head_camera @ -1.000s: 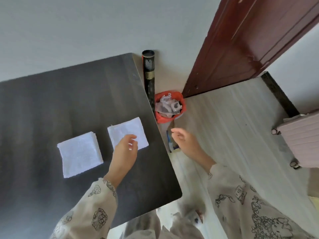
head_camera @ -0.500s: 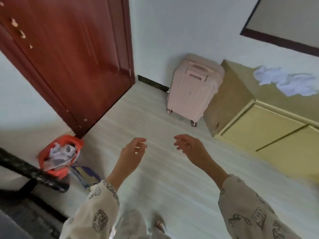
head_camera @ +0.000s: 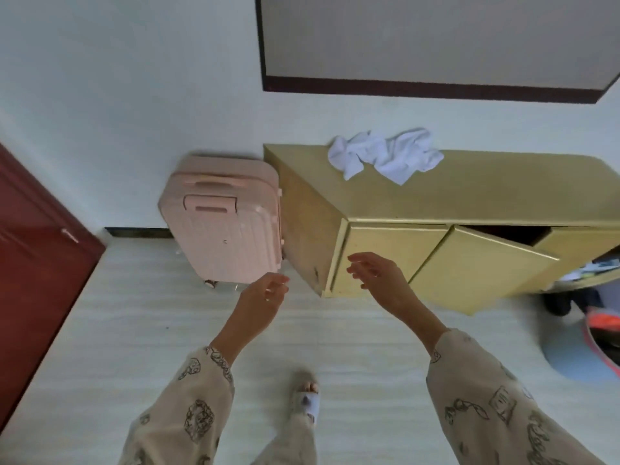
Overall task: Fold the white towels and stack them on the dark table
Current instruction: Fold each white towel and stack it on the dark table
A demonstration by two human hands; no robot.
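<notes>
The towels (head_camera: 385, 156) lie crumpled on the far cabinet (head_camera: 486, 193), right of a suitcase (head_camera: 224, 223). They look soft, light and limp, best pinched by an edge or corner. Left hand (head_camera: 260, 302) and right hand (head_camera: 379, 276) hang near, empty, fingers relaxed.

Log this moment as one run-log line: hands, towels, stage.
stage: fetching towels | left hand: open, empty | right hand: open, empty | unfolded white towels: heaped on yellow cabinet | dark table: out of view

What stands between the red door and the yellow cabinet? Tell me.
In the head view, a pink suitcase stands upright between the red door and the yellow cabinet, close against the cabinet's side.
</notes>
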